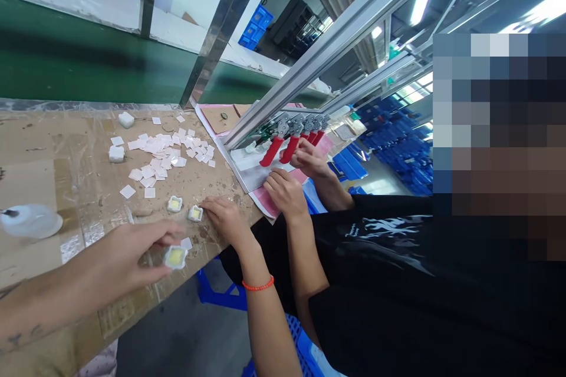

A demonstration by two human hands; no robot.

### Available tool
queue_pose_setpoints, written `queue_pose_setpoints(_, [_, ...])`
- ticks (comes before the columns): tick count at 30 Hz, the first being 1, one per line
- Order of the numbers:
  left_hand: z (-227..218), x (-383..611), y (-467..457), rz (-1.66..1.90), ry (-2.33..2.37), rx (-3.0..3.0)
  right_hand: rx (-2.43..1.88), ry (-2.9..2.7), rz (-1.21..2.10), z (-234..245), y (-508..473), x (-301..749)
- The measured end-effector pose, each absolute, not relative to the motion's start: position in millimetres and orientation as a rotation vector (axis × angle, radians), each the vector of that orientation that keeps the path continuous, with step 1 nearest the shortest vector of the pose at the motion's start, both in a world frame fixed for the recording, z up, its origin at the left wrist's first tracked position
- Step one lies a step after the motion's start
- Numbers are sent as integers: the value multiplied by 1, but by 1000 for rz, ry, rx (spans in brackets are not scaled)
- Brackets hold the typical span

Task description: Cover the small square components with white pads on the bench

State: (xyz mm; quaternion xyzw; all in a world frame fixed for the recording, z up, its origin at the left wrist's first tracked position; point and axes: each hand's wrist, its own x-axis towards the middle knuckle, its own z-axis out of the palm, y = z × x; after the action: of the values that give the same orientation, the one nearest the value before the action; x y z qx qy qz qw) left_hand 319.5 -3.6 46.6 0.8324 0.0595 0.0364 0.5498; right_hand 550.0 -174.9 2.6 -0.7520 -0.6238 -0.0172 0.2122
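My left hand reaches across the cardboard-covered bench, its fingers spread around a small white square piece with a yellow centre. I cannot tell whether it grips the piece. My right hand rests on the bench next to a similar piece, and a third one lies to its left. A pile of loose white squares is scattered farther along, beside white blocks. A co-worker's hands work at red-handled toggle clamps.
A white plastic bottle lies at the bench's left. Aluminium frame rails rise above the clamps. The co-worker in a black top sits to my right. Blue crates are stacked on the floor beyond.
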Motion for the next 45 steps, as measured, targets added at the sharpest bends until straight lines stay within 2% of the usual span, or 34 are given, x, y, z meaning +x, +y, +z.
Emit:
queue_pose_setpoints(7, [-1, 285, -2, 49, 192, 1949, -2132, -1619, -31, 6, -163, 551])
queue_pose_setpoints(12, [-25, 275, 2, 60, 257, 1973, -2033, -1471, -168, 11, -172, 547])
queue_pose_setpoints(16, [-23, 272, 1, 48, 266, 1949, -1908, -1373, -225, 36, -174, 510])
queue_pose_setpoints(20, [-10, 274, -1, 31, 267, 1905, -1763, -1465, -65, 56, -166, 453])
queue_pose_setpoints(23, [-7, 274, -1, 10, 275, 1897, -1687, -1584, 86, 54, -160, 425])
queue_pose_setpoints(27, [-11, 275, 0, 5, 276, 1891, -1782, -1777, 147, 47, -159, 414])
queue_pose_setpoints(32, [-16, 277, 0, 59, 269, 1934, -1941, -2054, 48, 56, -161, 405])
queue_pose_setpoints(36, [-22, 275, 1, 39, 287, 1943, -1899, -2022, 34, 63, -167, 404])
queue_pose_setpoints(40, [-23, 275, 3, 12, 290, 1940, -1770, -1575, -83, 48, -180, 445])
queue_pose_setpoints(42, [-21, 275, 3, 31, 305, 1950, -1879, -1412, -185, 31, -182, 481])
queue_pose_setpoints(45, [-18, 276, 4, 92, 288, 1962, -2001, -1379, -170, 1, -175, 530])
